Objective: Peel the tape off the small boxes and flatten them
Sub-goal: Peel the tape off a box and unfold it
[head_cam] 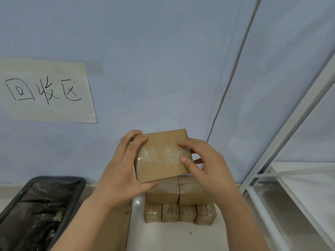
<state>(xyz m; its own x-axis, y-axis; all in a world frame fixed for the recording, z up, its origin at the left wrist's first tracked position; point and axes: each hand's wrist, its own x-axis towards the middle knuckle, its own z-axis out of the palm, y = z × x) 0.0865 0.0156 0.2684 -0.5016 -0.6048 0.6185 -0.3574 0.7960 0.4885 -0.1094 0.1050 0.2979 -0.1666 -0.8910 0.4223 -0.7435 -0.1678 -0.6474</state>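
Wall sign (45, 91) at 9 o'clock reads 回收区; left hand (121, 171) grips small box (161, 156) at centre, right hand (204, 163) fingertips pinching its clear tape (163, 156), above stacked boxes (179, 201) at 6 o'clock.

Only one legible text: paper sign (45, 90) on the blue wall (154, 60), up and well to the left of both hands. Handwritten in black marker, three Chinese characters: 回收区, one row, left to right, slightly slanted. Sheet is off-white, with faint ruled lines in its upper right corner that are too faint to read as text. The small cardboard box (161, 156) held between the hands shows no print, only a glossy clear tape strip (159, 156) across its face. No readable marks on the stacked boxes (179, 205) below the hands.
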